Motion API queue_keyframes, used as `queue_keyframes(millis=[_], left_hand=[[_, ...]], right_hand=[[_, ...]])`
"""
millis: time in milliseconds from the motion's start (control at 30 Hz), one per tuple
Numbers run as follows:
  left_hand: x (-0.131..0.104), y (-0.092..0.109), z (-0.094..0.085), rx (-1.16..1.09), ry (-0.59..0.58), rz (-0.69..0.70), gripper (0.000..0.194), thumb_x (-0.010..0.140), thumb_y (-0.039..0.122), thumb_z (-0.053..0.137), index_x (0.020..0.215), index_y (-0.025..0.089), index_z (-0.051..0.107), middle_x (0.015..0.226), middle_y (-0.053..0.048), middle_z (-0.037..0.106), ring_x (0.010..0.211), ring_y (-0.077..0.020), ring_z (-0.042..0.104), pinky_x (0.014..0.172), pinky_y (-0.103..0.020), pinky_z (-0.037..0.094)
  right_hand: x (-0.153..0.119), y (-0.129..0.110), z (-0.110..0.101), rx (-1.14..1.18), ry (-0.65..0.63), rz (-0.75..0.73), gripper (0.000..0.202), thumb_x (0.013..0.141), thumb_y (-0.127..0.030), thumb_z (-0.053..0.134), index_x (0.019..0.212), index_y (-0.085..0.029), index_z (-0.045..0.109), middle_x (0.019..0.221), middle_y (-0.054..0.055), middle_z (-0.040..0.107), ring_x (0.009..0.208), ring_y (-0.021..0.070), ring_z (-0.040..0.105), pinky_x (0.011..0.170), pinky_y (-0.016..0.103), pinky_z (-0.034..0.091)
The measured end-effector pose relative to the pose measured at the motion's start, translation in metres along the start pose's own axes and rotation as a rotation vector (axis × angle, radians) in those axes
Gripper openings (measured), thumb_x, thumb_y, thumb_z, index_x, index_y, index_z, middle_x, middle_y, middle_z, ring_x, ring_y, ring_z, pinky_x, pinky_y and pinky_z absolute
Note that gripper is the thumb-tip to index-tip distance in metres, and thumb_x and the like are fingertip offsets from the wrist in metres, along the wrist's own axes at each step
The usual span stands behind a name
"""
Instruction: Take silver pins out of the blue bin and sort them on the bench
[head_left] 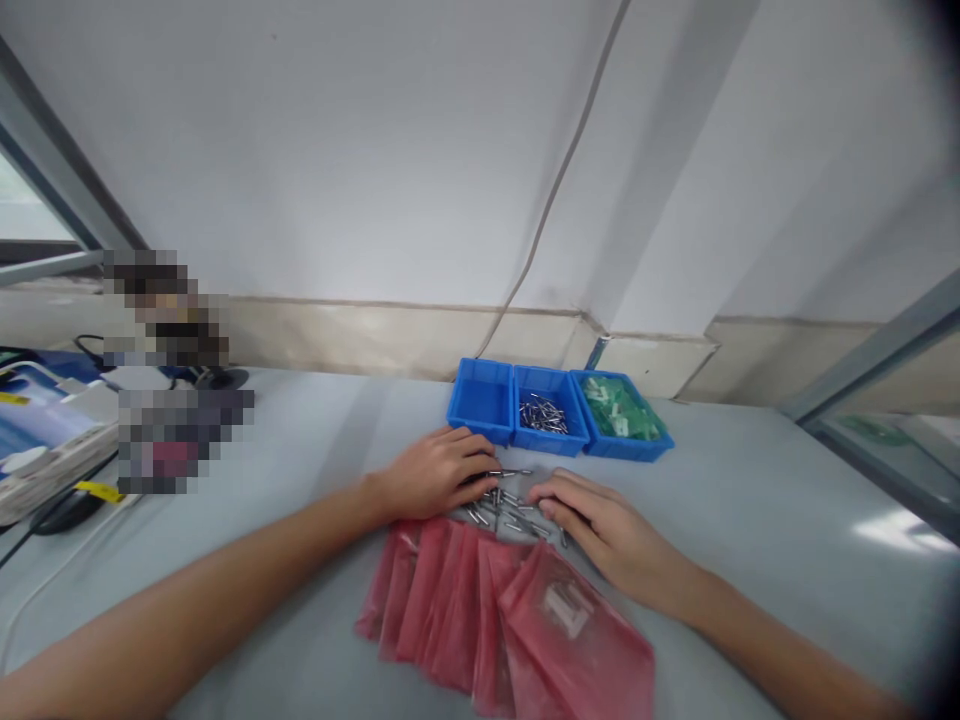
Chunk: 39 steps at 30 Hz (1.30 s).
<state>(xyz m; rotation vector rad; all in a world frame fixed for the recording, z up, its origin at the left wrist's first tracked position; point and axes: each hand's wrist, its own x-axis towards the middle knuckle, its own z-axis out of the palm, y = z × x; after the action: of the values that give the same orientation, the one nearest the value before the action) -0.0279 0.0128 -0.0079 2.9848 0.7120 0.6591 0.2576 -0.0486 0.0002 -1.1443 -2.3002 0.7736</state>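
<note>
Small slim metal pins [517, 515] lie in a loose pile on the table between my two hands. My left hand [439, 473] is at the pile's left side with its fingers curled, and a metal pin sticks out at its fingertips. On the right of the pile, my right hand [600, 525] has its thumb and fingers pressed together; what they hold, if anything, is too small to make out. Red translucent plastic bags [450, 610] lie overlapped in a fan just below the pile. The top one has a whitish patch.
Three blue bins stand behind my hands: a bare left bin [484, 395], a middle bin [577, 425] with metal pins, a right bin [652, 450] with green plastic packets. A power strip [56, 460] and cables are at far left, beside a blurred area. A wall rises behind.
</note>
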Motion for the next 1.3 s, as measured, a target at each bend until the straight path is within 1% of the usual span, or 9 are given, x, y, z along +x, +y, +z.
queue_keyframes(millis=[200,433,600,733,967,1300], left_hand=[[0.0,0.0,0.001,-0.004,0.01,0.007,0.031,0.113,0.038,0.049,0.121,0.018,0.07,0.123,-0.009,0.071,0.111,-0.022,0.067,0.101,-0.037,0.051],[0.001,0.0,0.002,-0.006,0.019,0.014,0.031,0.113,0.038,0.05,0.122,0.017,0.071,0.121,-0.009,0.071,0.11,-0.0219,0.067,0.1,-0.037,0.052],[0.001,0.001,0.001,-0.002,0.017,0.009,0.031,0.113,0.038,0.049,0.121,0.018,0.071,0.121,-0.009,0.072,0.108,-0.0216,0.067,0.098,-0.036,0.051],[0.0,0.001,0.001,0.005,0.013,0.01,0.032,0.113,0.039,0.048,0.121,0.018,0.071,0.122,-0.009,0.071,0.109,-0.0221,0.067,0.099,-0.037,0.05],[0.0,0.0,0.001,0.003,0.008,0.008,0.032,0.113,0.038,0.048,0.119,0.017,0.071,0.121,-0.009,0.071,0.109,-0.0216,0.067,0.099,-0.036,0.05],[0.001,0.001,0.0,0.007,0.004,0.003,0.031,0.113,0.038,0.048,0.12,0.018,0.07,0.121,-0.009,0.071,0.109,-0.0218,0.067,0.098,-0.036,0.051]], right_hand=[[0.0,0.002,-0.002,0.017,0.012,-0.018,0.029,0.115,-0.033,0.039,0.124,-0.031,0.066,0.115,0.005,0.069,0.106,0.0225,0.067,0.095,0.036,0.054],[0.0,0.006,0.0,0.019,0.047,-0.042,0.03,0.115,-0.03,0.039,0.127,-0.031,0.066,0.117,0.005,0.064,0.107,0.0226,0.064,0.097,0.037,0.051],[0.001,0.005,0.0,0.028,0.071,-0.043,0.028,0.115,-0.031,0.038,0.117,-0.028,0.066,0.11,0.006,0.061,0.099,0.0219,0.061,0.091,0.036,0.051],[0.002,0.0,-0.001,0.029,0.087,-0.023,0.024,0.115,-0.031,0.038,0.11,-0.027,0.062,0.103,0.005,0.06,0.093,0.0219,0.059,0.087,0.036,0.049],[0.002,-0.004,-0.002,0.056,0.081,0.023,0.017,0.114,-0.03,0.041,0.104,-0.027,0.055,0.101,0.002,0.057,0.093,0.0212,0.056,0.09,0.036,0.046],[0.002,-0.003,-0.001,0.054,0.088,0.027,0.014,0.112,-0.026,0.047,0.099,-0.026,0.054,0.096,0.001,0.056,0.085,0.0199,0.055,0.085,0.035,0.046]])
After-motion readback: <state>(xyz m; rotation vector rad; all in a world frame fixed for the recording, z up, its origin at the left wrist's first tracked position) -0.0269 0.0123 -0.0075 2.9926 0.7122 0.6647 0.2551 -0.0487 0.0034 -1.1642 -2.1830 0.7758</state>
